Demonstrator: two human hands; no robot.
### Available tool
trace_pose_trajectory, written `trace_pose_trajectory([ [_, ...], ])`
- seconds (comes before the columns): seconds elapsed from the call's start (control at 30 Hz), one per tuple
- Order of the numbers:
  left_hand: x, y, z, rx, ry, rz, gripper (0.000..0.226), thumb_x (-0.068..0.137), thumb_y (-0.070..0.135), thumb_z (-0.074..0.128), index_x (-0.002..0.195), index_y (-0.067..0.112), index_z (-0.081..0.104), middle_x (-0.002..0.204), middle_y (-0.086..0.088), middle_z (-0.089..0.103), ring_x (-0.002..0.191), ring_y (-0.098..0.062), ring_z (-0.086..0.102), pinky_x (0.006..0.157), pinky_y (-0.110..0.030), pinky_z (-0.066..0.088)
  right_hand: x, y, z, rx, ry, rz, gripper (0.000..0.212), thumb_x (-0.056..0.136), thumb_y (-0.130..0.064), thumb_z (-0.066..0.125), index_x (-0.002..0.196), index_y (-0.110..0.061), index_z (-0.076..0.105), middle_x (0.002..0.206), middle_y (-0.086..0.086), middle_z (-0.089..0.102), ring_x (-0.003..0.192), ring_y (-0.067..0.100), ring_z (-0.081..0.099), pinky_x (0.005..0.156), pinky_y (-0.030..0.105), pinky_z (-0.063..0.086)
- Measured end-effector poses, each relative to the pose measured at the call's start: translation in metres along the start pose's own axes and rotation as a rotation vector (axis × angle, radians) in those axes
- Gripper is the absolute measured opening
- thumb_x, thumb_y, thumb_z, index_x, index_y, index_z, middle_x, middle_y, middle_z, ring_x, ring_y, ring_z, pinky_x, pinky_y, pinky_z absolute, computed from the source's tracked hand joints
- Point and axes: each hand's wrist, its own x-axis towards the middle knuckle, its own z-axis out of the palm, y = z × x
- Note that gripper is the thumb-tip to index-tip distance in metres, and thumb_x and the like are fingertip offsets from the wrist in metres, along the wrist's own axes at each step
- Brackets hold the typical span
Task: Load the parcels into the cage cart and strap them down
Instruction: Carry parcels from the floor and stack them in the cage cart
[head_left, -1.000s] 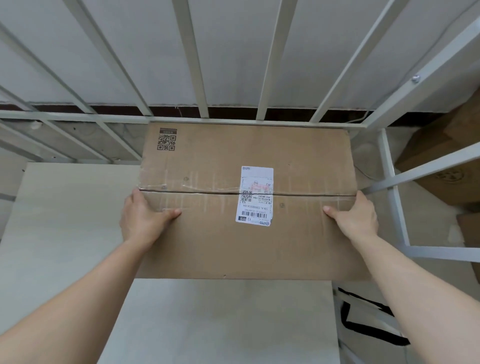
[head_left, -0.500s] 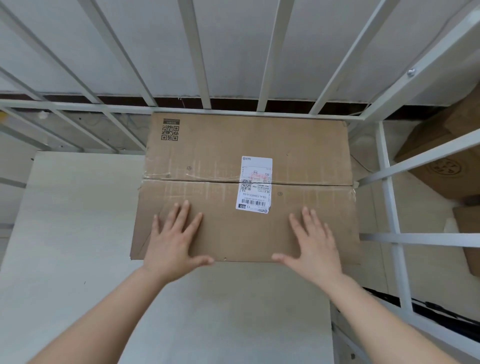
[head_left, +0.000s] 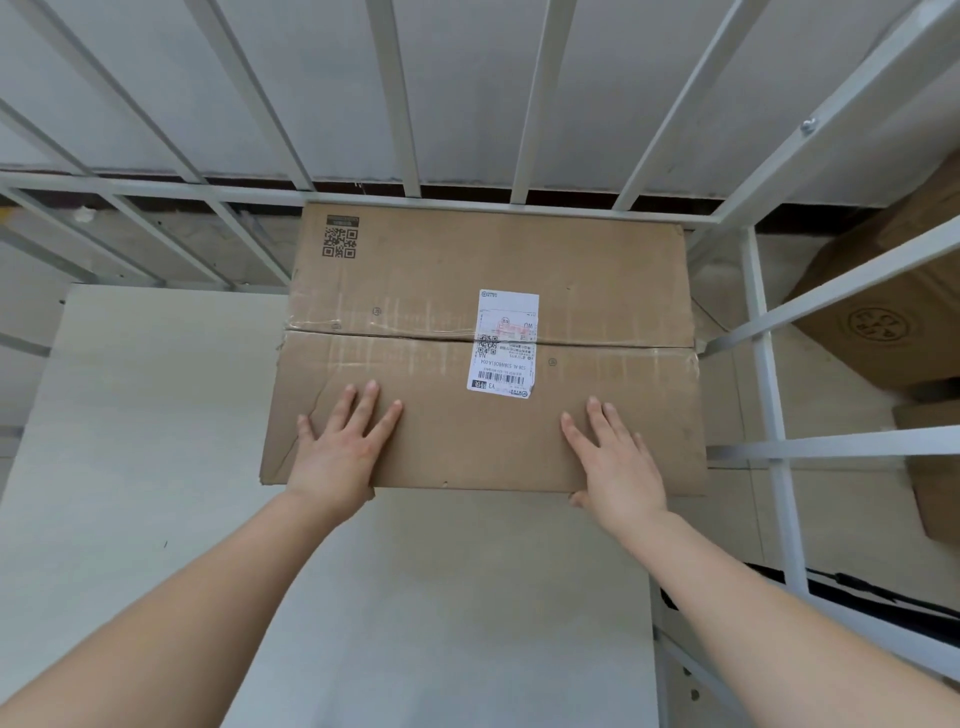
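A flat brown cardboard parcel (head_left: 597, 270) with a white shipping label and a printed QR code lies on the pale floor board (head_left: 145, 426) of the white cage cart (head_left: 761, 322), pushed into the far right corner against the back bars. My left hand (head_left: 340, 447) rests flat on the parcel's near left part, fingers spread. My right hand (head_left: 613, 457) lies flat on the near right part, its thumb hooked over the near edge. Neither hand grips anything.
White bars close the cart at the back and on the right. More cardboard boxes (head_left: 893, 322) stand outside the right bars. A black strap (head_left: 857, 582) lies on the floor at the lower right. The board to the left of the parcel is bare.
My hands left the parcel's two sides and came to lie flat on its near top. The parcel slid away from me into the far right corner.
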Motion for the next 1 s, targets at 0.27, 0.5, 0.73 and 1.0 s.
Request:
trace_pose_trajectory([
  [0.27, -0.025, 0.002, -0.037, 0.049, -0.119, 0.033, 0.085, 0.088, 0.033, 0.067, 0.152, 0.016, 0.016, 0.164, -0.004, 0.001, 0.151, -0.023, 0.002, 0.119, -0.042, 0.021, -0.02, -0.005, -0.024, -0.018, -0.16, -0.006, 0.082, 0.091, -0.023, 0.064, 0.155, -0.021, 0.013, 0.164, 0.009, -0.003, 0.152, 0.024, 0.0, 0.114, 0.041, 0.028],
  [0.5, -0.104, 0.03, -0.083, 0.086, -0.053, 0.083, 0.043, 0.092, 0.033, 0.059, 0.129, 0.014, 0.045, 0.133, -0.001, 0.048, 0.13, -0.021, 0.042, 0.096, -0.034, 0.043, -0.112, 0.002, -0.051, 0.045, -0.152, 0.013, 0.049, 0.09, -0.011, 0.057, 0.137, -0.016, 0.044, 0.134, 0.01, 0.054, 0.129, 0.029, 0.046, 0.098, 0.037, 0.043],
  [0.73, -0.18, 0.068, -0.118, 0.149, 0.007, 0.173, 0.03, 0.095, 0.027, 0.052, 0.123, 0.016, 0.055, 0.129, -0.003, 0.057, 0.123, -0.025, 0.053, 0.093, -0.034, 0.044, -0.221, 0.005, -0.084, 0.118, -0.076, 0.045, 0.044, 0.097, -0.03, 0.055, 0.137, -0.014, 0.047, 0.136, 0.012, 0.051, 0.13, 0.031, 0.043, 0.1, 0.041, 0.041],
  [1.0, -0.282, 0.134, -0.183, 0.306, 0.16, 0.343, 0.028, 0.092, 0.014, 0.047, 0.118, 0.014, 0.057, 0.124, -0.006, 0.059, 0.116, -0.028, 0.058, 0.088, -0.034, 0.048, -0.362, 0.023, -0.128, 0.211, 0.189, 0.175, 0.034, 0.096, -0.035, 0.055, 0.121, -0.012, 0.054, 0.123, 0.01, 0.055, 0.12, 0.03, 0.049, 0.089, 0.04, 0.046],
])
